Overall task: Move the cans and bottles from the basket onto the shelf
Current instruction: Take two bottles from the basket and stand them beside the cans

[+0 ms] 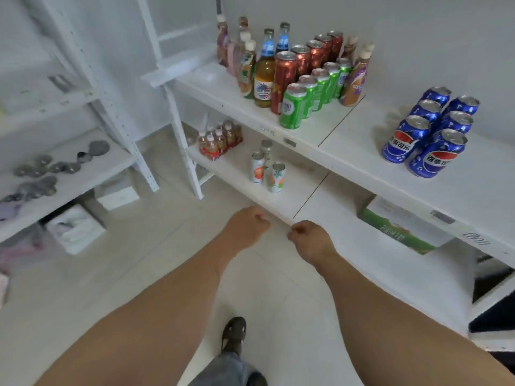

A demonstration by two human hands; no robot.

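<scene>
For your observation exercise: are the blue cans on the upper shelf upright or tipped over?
Upright. All six blue cans stand on their bases on the upper shelf, silver tops facing up.

On the upper board of the white shelf [348, 140] stood upright drinks: a row of green cans [292, 110] beside a row of taller red cans [284, 79], glass bottles with blue labels [264, 76] and plastic bottles with white caps [246, 68] to their left, another capped bottle [356, 76] to the right. Well apart to the right stood six blue cans [430, 132] in two rows. On the lower board stood white cans [267, 168] and a wrapped pack of small bottles [218, 140]
</scene>
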